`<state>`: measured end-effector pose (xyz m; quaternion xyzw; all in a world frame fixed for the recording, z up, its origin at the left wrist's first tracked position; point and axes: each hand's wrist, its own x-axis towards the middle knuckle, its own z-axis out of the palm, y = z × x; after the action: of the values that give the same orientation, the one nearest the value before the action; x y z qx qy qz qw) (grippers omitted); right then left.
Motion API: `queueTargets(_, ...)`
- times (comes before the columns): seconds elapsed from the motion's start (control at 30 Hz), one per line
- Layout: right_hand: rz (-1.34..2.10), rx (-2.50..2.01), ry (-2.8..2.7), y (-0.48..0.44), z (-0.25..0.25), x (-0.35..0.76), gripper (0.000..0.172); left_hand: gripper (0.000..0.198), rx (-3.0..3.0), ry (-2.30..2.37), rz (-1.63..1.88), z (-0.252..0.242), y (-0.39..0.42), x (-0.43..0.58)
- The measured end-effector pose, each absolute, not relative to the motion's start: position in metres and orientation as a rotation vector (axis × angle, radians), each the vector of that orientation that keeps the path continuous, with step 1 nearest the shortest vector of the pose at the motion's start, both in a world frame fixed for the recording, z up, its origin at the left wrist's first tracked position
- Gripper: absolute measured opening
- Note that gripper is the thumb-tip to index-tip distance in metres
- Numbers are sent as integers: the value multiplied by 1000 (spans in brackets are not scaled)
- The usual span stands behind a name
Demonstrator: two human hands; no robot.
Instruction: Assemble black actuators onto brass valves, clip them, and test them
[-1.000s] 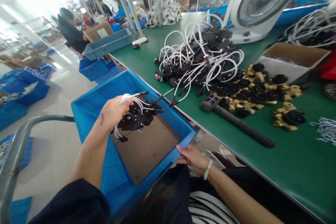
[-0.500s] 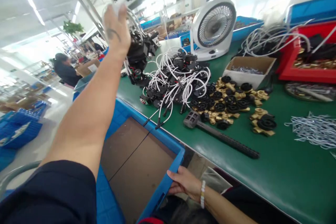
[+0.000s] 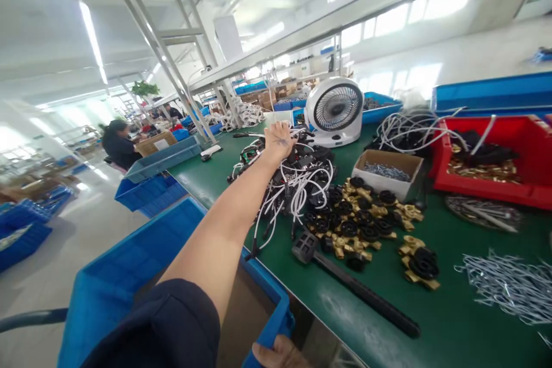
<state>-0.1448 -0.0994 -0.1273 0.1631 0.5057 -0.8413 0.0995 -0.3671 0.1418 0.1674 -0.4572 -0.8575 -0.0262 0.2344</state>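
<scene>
My left hand (image 3: 279, 141) reaches over the heap of black parts with white tubes (image 3: 297, 181) on the green bench. Its fingers are curled down at the heap's far side, closed on some of these parts; the fingertips are hidden. Low in the view, my right hand (image 3: 280, 353) grips the near rim of a blue crate (image 3: 276, 305), thumb over the edge. The crate is beside the bench, its brown bottom partly covered by my left arm. A black mallet (image 3: 357, 284) lies in front of the heap, beside brass fittings with black knobs (image 3: 353, 215).
A white fan (image 3: 336, 109) stands behind the heap. Rightward are a carton of small metal pins (image 3: 388, 171), a red bin (image 3: 530, 169) with brass pieces, and loose wire hooks (image 3: 509, 284). Another person (image 3: 121, 146) sits far left.
My left hand has come down from the air, with the black tubed parts it held, onto the heap. My right hand stays on the crate rim, lower in view as the camera tilts up.
</scene>
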Motion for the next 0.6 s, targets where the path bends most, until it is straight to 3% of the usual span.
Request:
queueTargets(0.1,-2529,558,1373,-110,-121,-158,78,75,-1250,-2353,-30,170,119,-341)
queueTargets(0.23,-2582,627,1141,-119,-104,-170,82,73,-1364,-2320,11,160,35,-298)
queueTargets(0.33,-2634,639,1056,-118,-83,-184,68,53,-1620,-2328,-130,137,-61,-272)
queueTargets(0.47,-2674,556,1054,-116,-43,-216,42,39,-1420,-2638,68,97,-185,-260)
queueTargets(0.53,-2695,470,1090,-115,-20,-234,40,26,-1151,-2866,251,79,-227,-264)
queueTargets(0.6,-2707,371,1157,-115,1,-248,40,26,-963,-2947,306,63,-251,-271)
